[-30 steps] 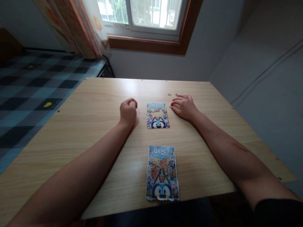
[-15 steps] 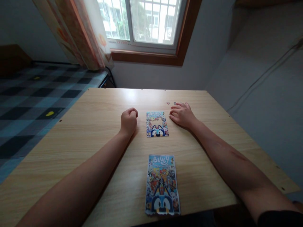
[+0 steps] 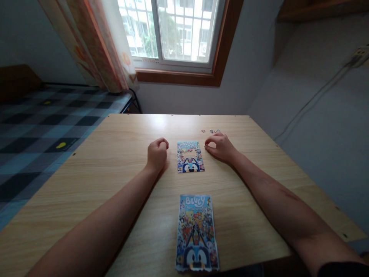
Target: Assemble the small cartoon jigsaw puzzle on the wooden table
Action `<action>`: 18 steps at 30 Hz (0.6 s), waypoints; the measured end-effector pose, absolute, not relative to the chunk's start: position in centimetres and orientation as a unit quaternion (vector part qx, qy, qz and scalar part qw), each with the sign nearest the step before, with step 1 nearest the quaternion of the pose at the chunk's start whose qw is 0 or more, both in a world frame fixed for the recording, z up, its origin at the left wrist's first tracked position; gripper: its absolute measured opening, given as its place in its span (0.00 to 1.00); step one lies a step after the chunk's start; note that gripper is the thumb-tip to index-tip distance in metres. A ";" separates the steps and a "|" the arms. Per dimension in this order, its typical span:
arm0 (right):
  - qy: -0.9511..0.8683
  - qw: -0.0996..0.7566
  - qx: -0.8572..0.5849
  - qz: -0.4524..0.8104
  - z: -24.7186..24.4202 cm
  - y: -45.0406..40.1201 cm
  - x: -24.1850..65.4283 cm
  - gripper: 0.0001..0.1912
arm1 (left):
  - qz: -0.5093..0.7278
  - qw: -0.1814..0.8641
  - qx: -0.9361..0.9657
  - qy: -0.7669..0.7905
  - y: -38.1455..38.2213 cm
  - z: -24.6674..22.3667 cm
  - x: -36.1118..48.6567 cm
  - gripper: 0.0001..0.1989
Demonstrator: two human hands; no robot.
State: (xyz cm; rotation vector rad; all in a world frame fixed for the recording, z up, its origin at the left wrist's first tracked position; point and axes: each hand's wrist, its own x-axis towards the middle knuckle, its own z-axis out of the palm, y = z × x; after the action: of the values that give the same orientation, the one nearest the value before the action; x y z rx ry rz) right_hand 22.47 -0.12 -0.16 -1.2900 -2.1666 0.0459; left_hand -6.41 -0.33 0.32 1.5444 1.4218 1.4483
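Note:
On the wooden table (image 3: 129, 154) lies a small jigsaw puzzle (image 3: 190, 165) with a gap in its middle where bare wood shows. To its right, my right hand (image 3: 220, 147) pinches a small puzzle piece (image 3: 205, 146) between thumb and index finger. My left hand (image 3: 157, 153) rests left of the puzzle, curled into a fist, with nothing visible in it. Several loose pieces (image 3: 215, 131) lie just beyond my right hand, and a single piece (image 3: 203, 131) sits a little left of them. Nearer to me is a printed Bluey packet (image 3: 197, 231), lying flat.
A bed with a checked cover (image 3: 57, 127) stands left of the table. Behind the table are a window (image 3: 184, 34) and a curtain (image 3: 100, 46). A cable (image 3: 311, 100) runs along the right wall to a socket (image 3: 360, 57).
The fingers of my right hand have drawn together from a spread pose into a pinch on a piece. My left hand stays in a fist. The camera view has shifted slightly.

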 end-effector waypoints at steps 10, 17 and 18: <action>-0.735 0.440 -0.452 0.247 0.5 -0.8 18.4 0.08 | 0.453 0.139 0.761 0.443 -1.6 0.7 -5.4 0.10; -0.624 0.477 -0.416 0.459 0.1 -1.8 16.3 0.14 | 0.419 0.094 0.826 0.365 -2.2 0.1 -4.9 0.09; -0.616 0.478 -0.415 0.469 0.1 -1.9 16.2 0.15 | 0.417 0.083 0.830 0.360 -2.3 0.1 -4.9 0.09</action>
State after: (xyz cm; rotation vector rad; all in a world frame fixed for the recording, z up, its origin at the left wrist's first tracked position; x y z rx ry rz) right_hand 16.17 -1.87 0.14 -1.0134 -1.5051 1.1447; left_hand -4.87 -2.30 0.13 2.4773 1.0760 1.2462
